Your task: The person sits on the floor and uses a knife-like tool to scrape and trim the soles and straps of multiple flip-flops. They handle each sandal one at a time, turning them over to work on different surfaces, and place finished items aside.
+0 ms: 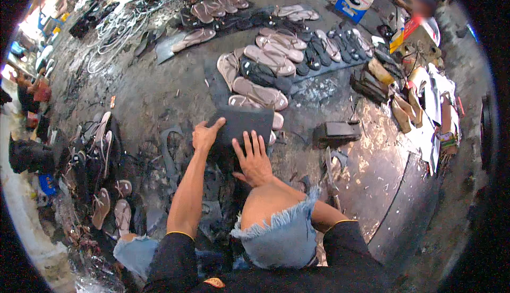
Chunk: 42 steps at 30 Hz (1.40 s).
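In front of me is a dark, flat, roughly square sheet, black and matte; I cannot make out its material. My left hand grips its left edge, thumb on top and the other fingers partly hidden. My right hand lies on the sheet's near right part with fingers stretched out and spread. Just past the sheet, pale pink sandals lie in a row, and its far edge covers part of them. Black sandals lie among the pink ones.
To the right are a dark metal block, a knife-like tool and a worn board. More sandals lie at the left. Tangled pale cord and a blue-and-white box are farther off. Curved black scrap lies beside my left arm.
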Each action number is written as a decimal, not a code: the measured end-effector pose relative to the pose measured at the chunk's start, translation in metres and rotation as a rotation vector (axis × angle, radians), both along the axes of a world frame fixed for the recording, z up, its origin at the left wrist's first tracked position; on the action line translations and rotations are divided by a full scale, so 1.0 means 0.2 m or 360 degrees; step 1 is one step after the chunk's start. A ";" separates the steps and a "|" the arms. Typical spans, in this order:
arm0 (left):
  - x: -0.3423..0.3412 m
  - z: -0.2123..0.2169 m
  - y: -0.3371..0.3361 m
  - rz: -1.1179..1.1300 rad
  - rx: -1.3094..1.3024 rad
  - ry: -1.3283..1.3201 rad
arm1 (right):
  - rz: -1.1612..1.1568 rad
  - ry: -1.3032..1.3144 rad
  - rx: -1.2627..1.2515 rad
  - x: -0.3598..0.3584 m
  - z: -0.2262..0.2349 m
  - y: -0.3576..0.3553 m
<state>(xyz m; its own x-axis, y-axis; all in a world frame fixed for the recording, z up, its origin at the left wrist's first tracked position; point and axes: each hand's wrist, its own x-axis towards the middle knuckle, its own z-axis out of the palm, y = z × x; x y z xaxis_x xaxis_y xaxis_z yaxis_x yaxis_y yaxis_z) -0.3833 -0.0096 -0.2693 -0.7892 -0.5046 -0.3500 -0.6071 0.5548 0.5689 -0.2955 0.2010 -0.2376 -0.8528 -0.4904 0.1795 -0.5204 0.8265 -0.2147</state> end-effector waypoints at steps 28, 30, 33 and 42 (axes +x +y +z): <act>-0.39 0.14 0.41 -0.1254 -0.0547 0.1448 | -0.0642 -0.0629 -0.0466 -1.20 0.00 0.66; -0.59 0.17 0.55 -0.1308 -0.0494 0.1438 | -0.0665 0.0171 -0.0464 -1.25 0.01 0.76; -0.95 0.20 0.71 -0.1332 -0.0713 0.1341 | -0.0612 0.0553 -0.0751 -1.01 0.28 0.41; -1.78 0.48 1.04 -0.1433 -0.0043 0.1341 | -0.0651 0.0337 -0.0024 -1.15 0.14 0.46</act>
<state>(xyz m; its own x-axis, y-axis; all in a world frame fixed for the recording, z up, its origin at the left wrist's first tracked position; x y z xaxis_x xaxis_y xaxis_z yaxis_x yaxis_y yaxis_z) -0.7386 0.1979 -0.1736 -0.8336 0.3362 0.4382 0.5479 0.6032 0.5795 -0.5259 0.2920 -0.2094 -0.9196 -0.1167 0.3752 -0.1855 0.9707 -0.1526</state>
